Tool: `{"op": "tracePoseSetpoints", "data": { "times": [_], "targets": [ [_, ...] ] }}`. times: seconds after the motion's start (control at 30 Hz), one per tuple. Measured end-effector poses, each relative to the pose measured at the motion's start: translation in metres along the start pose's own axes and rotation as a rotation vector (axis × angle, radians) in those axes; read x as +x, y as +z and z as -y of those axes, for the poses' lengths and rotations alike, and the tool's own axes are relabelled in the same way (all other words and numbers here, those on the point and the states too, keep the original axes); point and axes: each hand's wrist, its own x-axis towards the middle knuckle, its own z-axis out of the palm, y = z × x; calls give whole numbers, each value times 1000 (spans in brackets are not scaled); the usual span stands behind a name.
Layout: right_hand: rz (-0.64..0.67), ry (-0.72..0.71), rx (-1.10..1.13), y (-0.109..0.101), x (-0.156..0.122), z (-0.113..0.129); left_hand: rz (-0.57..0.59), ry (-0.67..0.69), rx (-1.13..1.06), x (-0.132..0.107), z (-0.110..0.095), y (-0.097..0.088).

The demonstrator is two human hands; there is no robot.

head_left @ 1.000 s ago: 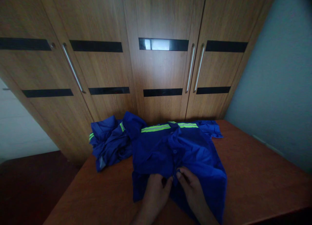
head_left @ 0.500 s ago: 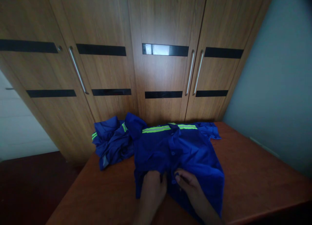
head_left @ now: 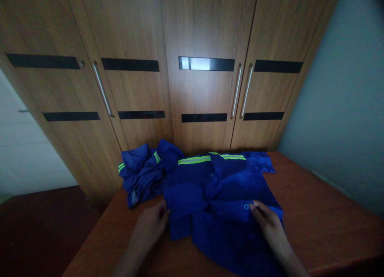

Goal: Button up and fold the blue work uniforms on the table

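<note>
Lying on the tabletop point(head_left: 318, 213), the blue shirt point(head_left: 237, 183) is held at both sides: the left hand point(head_left: 151, 223) pinches its edge, the right hand point(head_left: 271, 225) a flap point(head_left: 226, 209) beside a button point(head_left: 246, 206), fingers point(head_left: 258, 215) closed, apparently spreading the cloth between them.

One shirt point(head_left: 229, 185), one crumpled bundle point(head_left: 144, 179), one table point(head_left: 315, 213), three metal handles point(head_left: 103, 89) and eight black strips point(head_left: 130, 64) show.

The left grip point(head_left: 151, 222) and right grip point(head_left: 269, 221) are formed by bare, ungloved hands; the left forearm point(head_left: 132, 254) and right forearm point(head_left: 289, 254) are likewise bared, slightly narrowed toward the wrists.
</note>
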Motion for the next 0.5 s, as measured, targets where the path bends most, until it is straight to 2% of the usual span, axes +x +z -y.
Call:
{"op": "tracePoseSetpoints", "data": {
  "times": [0.1, 0.17, 0.2, 0.27, 0.33, 0.4, 0.5],
  "targets": [
    [177, -135, -268, 0, -3, 0, 57, -143, 293, -7, -8, -2],
    [171, -209, -408, -2, -3, 4, 9, -202, 402, -14, -23, -6],
    [106, -242, -463, -3, -2, 7, -23, -190, 420, -17, -33, -8],
    [-62, -316, -542, 1, -2, 18, -78, -65, 379, -21, -53, -8],
    [-148, -407, -594, 14, -3, 34, -97, 142, 282, -21, -73, -1],
    [-108, -498, -629, 37, -7, 51, -80, 294, 217, -13, -90, 13],
    [19, -543, -683, 79, -9, 66, -53, 380, 234, 7, -106, 37]
  ]
}}
